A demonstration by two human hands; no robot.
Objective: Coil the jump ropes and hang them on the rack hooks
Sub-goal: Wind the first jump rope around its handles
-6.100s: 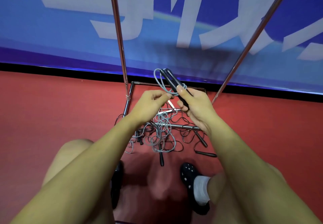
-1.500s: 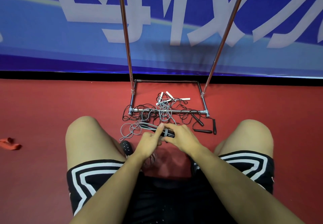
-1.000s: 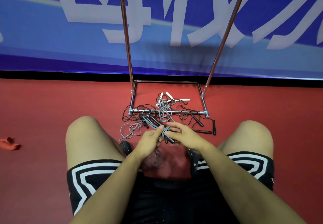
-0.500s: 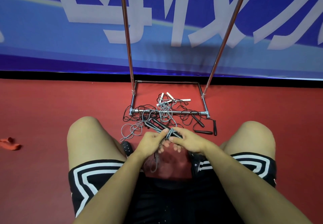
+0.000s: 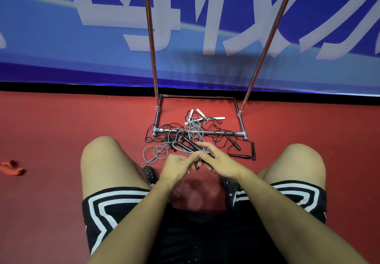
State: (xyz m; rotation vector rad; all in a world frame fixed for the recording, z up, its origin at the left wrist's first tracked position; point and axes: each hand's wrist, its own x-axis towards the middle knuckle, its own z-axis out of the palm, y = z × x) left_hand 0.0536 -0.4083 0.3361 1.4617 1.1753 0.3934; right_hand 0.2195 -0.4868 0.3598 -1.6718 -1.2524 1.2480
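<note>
Head view shows your right hand (image 5: 216, 160) gripping the grey rope's black handles (image 5: 190, 145), their long axis slanting up-left; your left hand (image 5: 176, 166) pinches the wrapped cord (image 5: 202, 152) beside it; rack (image 5: 199, 133) just beyond, hooks unseen.

— What is the grey jump rope (image 5: 186, 147) like?
— Its two black handles lie side by side, tilted, with grey cord wrapped round them. It sits between both hands, above the floor.
— And the rest?
— The tangled ropes (image 5: 195, 129) lie across the front bar of the rack (image 5: 205, 133): black cords, grey loops, white handles behind, black handles to the right. I can't tell how many.
</note>
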